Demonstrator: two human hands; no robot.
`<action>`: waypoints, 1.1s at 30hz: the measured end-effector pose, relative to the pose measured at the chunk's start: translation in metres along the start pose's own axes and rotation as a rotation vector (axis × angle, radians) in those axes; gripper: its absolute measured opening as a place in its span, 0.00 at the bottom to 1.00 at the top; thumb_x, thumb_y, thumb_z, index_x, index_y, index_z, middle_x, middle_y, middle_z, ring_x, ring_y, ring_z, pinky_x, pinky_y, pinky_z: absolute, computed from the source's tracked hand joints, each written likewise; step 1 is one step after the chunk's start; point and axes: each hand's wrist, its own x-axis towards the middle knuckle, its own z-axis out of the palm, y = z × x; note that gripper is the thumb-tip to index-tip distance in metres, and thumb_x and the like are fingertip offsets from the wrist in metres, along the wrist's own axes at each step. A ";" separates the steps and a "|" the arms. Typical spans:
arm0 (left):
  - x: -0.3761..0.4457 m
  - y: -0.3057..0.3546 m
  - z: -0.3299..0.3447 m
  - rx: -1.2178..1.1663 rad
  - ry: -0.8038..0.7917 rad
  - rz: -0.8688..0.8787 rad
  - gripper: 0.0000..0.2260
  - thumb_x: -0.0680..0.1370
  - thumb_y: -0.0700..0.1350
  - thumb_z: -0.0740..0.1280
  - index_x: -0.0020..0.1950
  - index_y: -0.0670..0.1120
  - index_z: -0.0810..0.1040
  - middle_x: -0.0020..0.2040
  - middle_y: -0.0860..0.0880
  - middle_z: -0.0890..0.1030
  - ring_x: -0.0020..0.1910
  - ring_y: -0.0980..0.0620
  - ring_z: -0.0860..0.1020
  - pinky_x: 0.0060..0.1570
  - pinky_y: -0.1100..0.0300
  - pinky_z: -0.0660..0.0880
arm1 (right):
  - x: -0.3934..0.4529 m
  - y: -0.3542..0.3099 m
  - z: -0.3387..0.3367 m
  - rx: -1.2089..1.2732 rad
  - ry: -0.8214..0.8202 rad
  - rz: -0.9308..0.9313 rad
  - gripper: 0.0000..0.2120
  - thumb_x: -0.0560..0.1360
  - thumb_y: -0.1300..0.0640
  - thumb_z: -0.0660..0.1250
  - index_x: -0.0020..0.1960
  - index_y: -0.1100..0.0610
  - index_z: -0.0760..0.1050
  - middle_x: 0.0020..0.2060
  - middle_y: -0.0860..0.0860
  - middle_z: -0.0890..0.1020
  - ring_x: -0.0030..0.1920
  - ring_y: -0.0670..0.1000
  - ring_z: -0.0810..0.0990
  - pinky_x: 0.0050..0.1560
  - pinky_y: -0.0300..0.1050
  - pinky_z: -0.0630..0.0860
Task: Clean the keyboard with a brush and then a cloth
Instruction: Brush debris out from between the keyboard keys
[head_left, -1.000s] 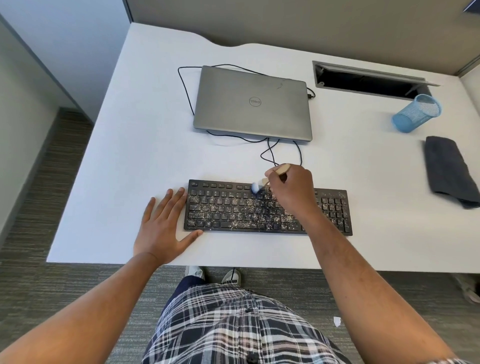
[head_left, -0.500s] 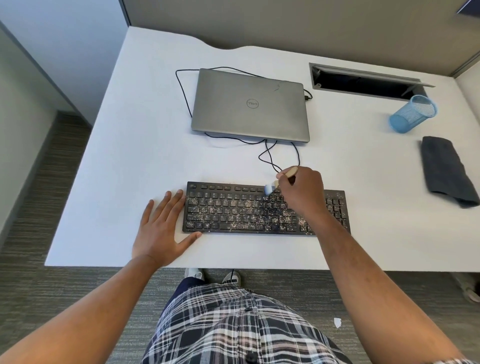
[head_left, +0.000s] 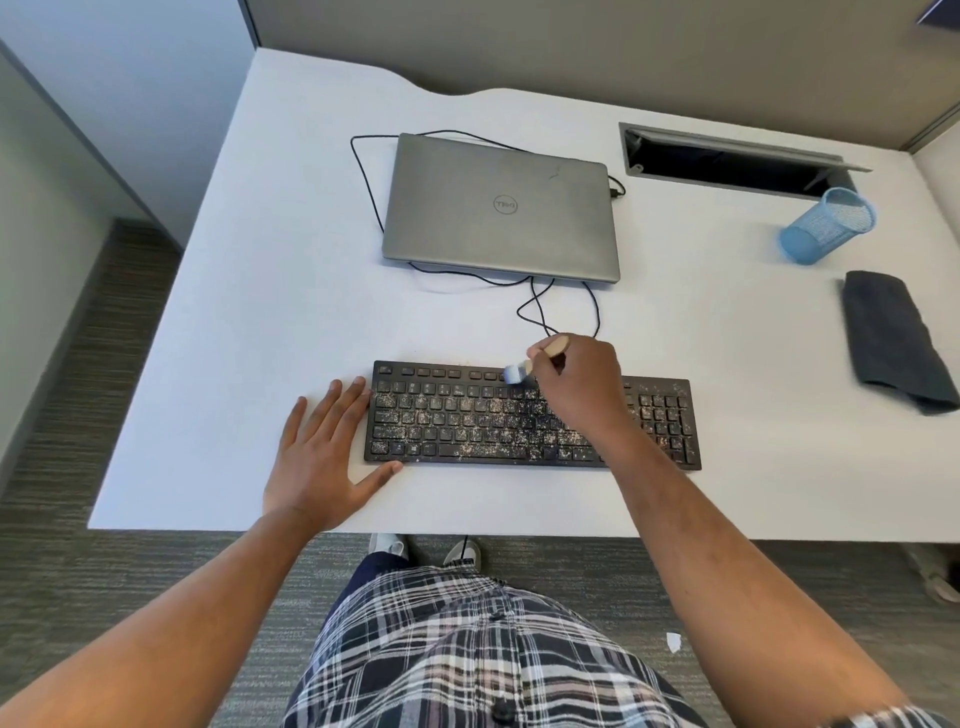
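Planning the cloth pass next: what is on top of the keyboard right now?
Pale crumbs lie scattered over most keys of the keyboard. The right hand holds the brush at the top rows. The forearm hides the keys under it. The left hand rests beside its left end.

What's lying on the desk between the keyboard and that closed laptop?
In the head view, only loops of black cable lie between the keyboard and the laptop; otherwise bare white desk.

The left hand (head_left: 324, 457) is laid flat, fingers (head_left: 332, 405) spread. The right hand (head_left: 576, 384) is curled closed, forearm extended forward.
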 end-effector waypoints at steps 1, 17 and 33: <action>0.000 0.000 0.000 0.001 0.002 0.001 0.44 0.79 0.76 0.52 0.87 0.49 0.54 0.87 0.54 0.52 0.86 0.53 0.46 0.83 0.40 0.50 | 0.001 0.000 -0.001 -0.036 0.008 0.000 0.08 0.80 0.58 0.67 0.48 0.54 0.86 0.36 0.41 0.81 0.40 0.46 0.81 0.45 0.42 0.75; 0.000 0.000 0.001 0.002 0.002 0.000 0.44 0.79 0.76 0.53 0.87 0.49 0.54 0.87 0.54 0.52 0.86 0.53 0.46 0.83 0.40 0.50 | 0.002 0.015 -0.008 0.008 0.019 0.076 0.08 0.80 0.58 0.67 0.47 0.54 0.86 0.36 0.42 0.84 0.38 0.45 0.81 0.40 0.39 0.71; 0.001 -0.001 0.001 0.006 -0.014 -0.007 0.44 0.79 0.76 0.53 0.87 0.50 0.53 0.87 0.54 0.51 0.86 0.54 0.46 0.83 0.40 0.50 | -0.003 0.017 -0.007 0.072 -0.037 0.089 0.09 0.81 0.57 0.67 0.48 0.56 0.86 0.29 0.43 0.80 0.29 0.45 0.75 0.34 0.39 0.67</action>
